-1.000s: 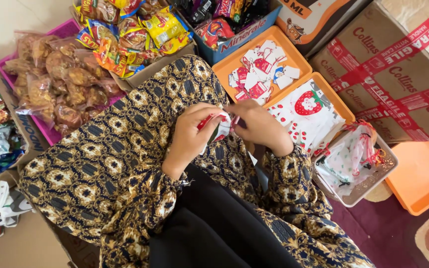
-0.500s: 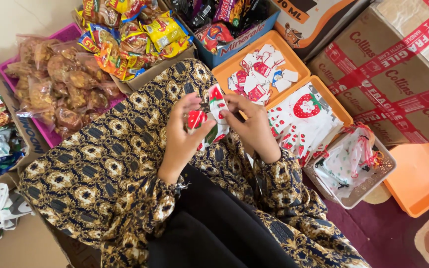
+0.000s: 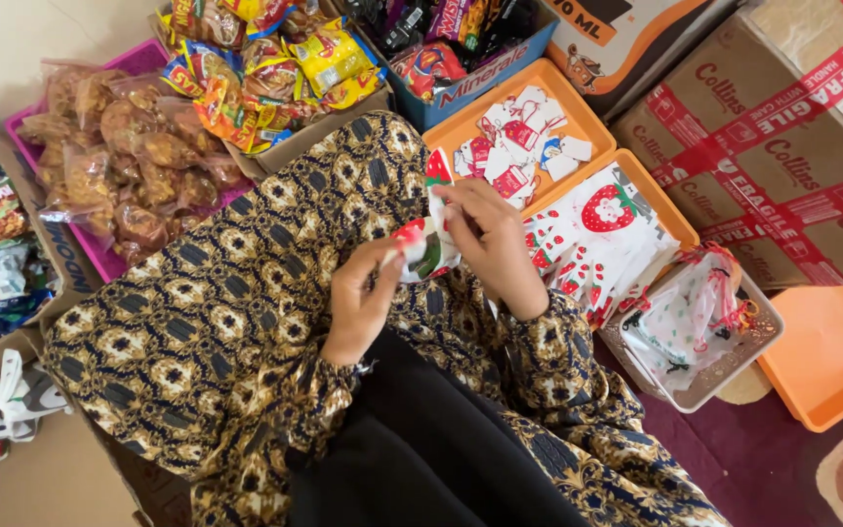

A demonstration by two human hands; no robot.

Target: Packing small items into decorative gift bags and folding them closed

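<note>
Over my lap, both hands hold a strip of small red and white sachets [image 3: 427, 234] with a strawberry picture. My left hand [image 3: 361, 298] pinches its lower end and my right hand [image 3: 488, 242] grips its upper part. I sit on the floor in a black and gold patterned dress [image 3: 236, 312]. Just beyond my hands, an orange tray [image 3: 578, 112] holds several loose red and white sachets, and a second orange tray [image 3: 651, 190] holds white strawberry-printed bags.
A pink tray [image 3: 109, 259] of clear snack bags lies at the left, yellow snack packs [image 3: 265, 68] behind it. A blue crate [image 3: 485, 73] stands at the top, taped cardboard boxes [image 3: 782, 156] at the right, a grey basket [image 3: 724, 376] of pouches beside my knee, and an orange tray [image 3: 831, 361] at the right.
The sachet strip has been drawn out longer between my hands, which now sit higher and further apart. The view has shifted slightly.
</note>
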